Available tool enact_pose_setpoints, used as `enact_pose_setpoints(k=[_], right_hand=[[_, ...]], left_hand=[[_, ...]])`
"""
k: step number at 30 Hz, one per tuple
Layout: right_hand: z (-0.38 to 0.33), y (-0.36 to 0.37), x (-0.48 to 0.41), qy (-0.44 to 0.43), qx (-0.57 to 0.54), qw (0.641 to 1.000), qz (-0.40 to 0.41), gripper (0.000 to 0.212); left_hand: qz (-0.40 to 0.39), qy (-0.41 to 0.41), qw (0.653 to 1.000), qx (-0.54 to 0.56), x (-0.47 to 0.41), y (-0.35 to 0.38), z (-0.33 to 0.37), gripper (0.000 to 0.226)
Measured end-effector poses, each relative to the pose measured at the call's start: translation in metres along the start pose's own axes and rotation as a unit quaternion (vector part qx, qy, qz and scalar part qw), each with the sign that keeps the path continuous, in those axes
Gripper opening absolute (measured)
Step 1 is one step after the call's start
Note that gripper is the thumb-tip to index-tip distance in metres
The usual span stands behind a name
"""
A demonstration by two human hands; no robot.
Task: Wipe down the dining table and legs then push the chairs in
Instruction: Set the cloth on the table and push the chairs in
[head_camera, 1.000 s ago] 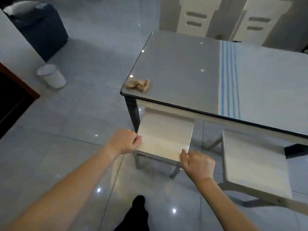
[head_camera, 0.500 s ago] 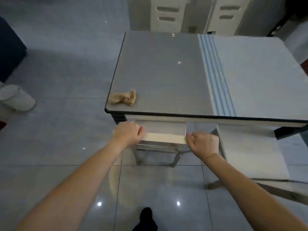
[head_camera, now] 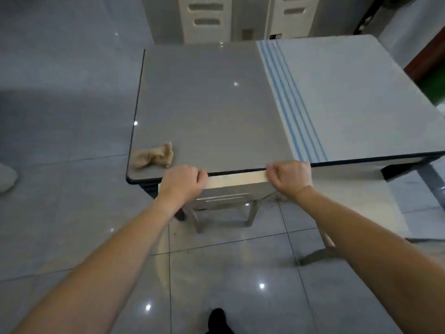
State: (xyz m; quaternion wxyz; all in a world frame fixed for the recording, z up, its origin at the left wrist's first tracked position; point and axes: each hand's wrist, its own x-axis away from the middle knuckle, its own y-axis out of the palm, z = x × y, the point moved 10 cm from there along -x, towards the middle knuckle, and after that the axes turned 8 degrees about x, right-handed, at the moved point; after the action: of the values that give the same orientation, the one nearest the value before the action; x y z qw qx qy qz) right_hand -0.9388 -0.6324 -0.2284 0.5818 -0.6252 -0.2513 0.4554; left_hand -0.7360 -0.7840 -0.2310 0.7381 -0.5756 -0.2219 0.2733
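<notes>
The grey glass-topped dining table (head_camera: pixel 216 112) fills the middle of the view, its right half white with blue stripes. A crumpled tan cloth (head_camera: pixel 154 156) lies at its near left corner. A white chair (head_camera: pixel 236 180) sits almost fully under the near edge; only a strip of its seat and its legs show. My left hand (head_camera: pixel 181 183) grips the chair's left corner and my right hand (head_camera: pixel 290 179) grips its right corner. A second white chair (head_camera: pixel 375 208) stands to the right, partly out from under the table.
Two white chair backs (head_camera: pixel 207 18) stand at the table's far side. A white bin (head_camera: pixel 7 177) sits on the tiled floor at the far left. A dark red and green door edge (head_camera: pixel 431 68) is at the right. My dark shoe (head_camera: pixel 218 320) shows below.
The chair between my hands has slid forward under the table, from mostly exposed to almost hidden. Both hands moved forward with it, up to the table's near edge.
</notes>
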Motion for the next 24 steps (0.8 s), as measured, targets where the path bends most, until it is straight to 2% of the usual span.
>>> enact_pose_setpoints(k=[8,15,17,19,22,24], right_hand=[[0.004,-0.001,-0.008,0.008,-0.024,1.000,0.010,0.060],[-0.002,0.001,-0.005,-0.022,-0.005,0.997,-0.068,0.066],[-0.003,-0.005,-0.001,-0.003,-0.054,0.996,-0.074,0.056],[-0.004,-0.024,0.010,0.031,-0.112,0.992,-0.040,0.042],[0.002,-0.066,0.055,0.075,-0.199,0.976,0.038,0.035],[0.012,-0.081,0.103,0.131,-0.274,0.953,0.023,0.027]], left_hand=[[0.006,-0.010,1.000,-0.004,-0.007,-0.002,0.000,0.051],[0.001,-0.005,1.000,0.021,-0.002,-0.002,0.004,0.050],[-0.007,-0.024,0.999,0.046,0.002,-0.003,0.004,0.052],[0.000,-0.040,0.997,0.071,0.006,-0.008,0.010,0.045],[0.080,-0.017,0.992,0.095,0.019,-0.037,0.043,0.029],[0.122,0.025,0.979,0.160,0.044,-0.055,0.075,0.021]])
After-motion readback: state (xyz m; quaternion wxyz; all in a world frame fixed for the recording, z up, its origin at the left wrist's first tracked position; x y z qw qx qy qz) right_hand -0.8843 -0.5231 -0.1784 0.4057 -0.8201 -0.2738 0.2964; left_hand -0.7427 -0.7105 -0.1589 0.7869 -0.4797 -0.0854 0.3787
